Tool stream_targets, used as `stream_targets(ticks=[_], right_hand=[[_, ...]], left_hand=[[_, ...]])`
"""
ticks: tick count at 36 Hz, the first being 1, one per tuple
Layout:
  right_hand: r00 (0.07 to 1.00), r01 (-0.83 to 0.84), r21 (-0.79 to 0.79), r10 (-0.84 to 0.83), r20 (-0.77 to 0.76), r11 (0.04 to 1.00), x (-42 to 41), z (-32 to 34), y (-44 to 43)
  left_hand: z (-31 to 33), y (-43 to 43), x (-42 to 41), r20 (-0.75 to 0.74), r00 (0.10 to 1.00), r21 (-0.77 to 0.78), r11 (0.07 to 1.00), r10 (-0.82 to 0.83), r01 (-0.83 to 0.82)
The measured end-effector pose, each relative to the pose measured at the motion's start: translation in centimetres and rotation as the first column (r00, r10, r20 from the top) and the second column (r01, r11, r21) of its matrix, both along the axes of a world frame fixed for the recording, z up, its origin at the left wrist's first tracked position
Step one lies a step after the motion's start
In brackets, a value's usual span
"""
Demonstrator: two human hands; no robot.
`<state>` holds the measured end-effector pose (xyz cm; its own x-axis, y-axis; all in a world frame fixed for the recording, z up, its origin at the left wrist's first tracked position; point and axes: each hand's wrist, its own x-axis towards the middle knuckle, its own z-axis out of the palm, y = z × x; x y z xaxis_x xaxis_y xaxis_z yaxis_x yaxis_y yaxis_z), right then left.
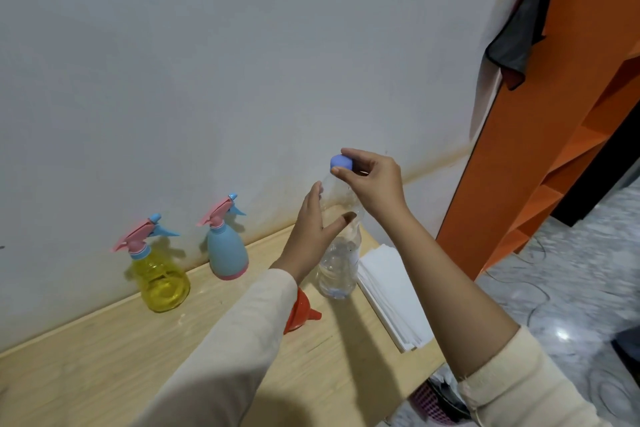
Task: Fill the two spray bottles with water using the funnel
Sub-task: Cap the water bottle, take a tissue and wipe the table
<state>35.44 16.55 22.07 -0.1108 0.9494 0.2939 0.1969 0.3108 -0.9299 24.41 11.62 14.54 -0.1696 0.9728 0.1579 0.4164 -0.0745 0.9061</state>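
Note:
A clear plastic water bottle (339, 270) stands on the wooden table (104, 357). My left hand (311, 232) grips its upper body. My right hand (370, 180) pinches the blue cap (340, 163) at the bottle's top. A yellow see-through spray bottle (162, 277) and a light blue spray bottle (227, 250), both with pink and blue trigger heads on, stand upright near the wall at the left. The orange funnel (301, 312) lies on its side on the table, partly hidden by my left sleeve.
A stack of white paper tissues (391, 291) lies at the table's right edge beside the water bottle. An orange shelf unit (554, 149) stands to the right with a dark cloth (519, 31) hanging on it. A pink basket (433, 406) sits on the floor below the table.

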Motion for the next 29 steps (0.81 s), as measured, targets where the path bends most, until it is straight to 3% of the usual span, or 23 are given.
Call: stream_targets(ticks=[10,18,23,26,29], right_hand=[[0.977,0.213,0.118,-0.212,-0.016,0.97,-1.1,-0.1,-1.6],[0.982,0.183,0.143,-0.188,0.027,0.973,-0.9,-0.5,-1.2],[0.988,0.153,0.129,-0.152,-0.016,0.98,-0.3,-0.8,-1.2],[0.993,0.117,0.116,-0.113,-0.04,0.986,-0.3,-1.2,-1.1],[0.997,0.077,0.124,-0.075,-0.024,0.989,-0.3,-2.5,-1.0]], left_hand=[[-0.7,-0.5,3.3,-0.149,0.958,0.134,0.965,0.246,-0.226],[-0.5,-0.5,2.4,-0.1,0.982,0.116,0.982,0.163,-0.151],[-1.1,-1.4,0.5,-0.242,0.964,0.106,0.991,0.108,-0.085],[-2.7,-2.4,-1.3,-0.276,0.956,0.02,0.995,0.102,-0.101],[-5.3,-3.8,-3.7,-0.382,0.922,-0.203,0.979,-0.06,-0.021]])
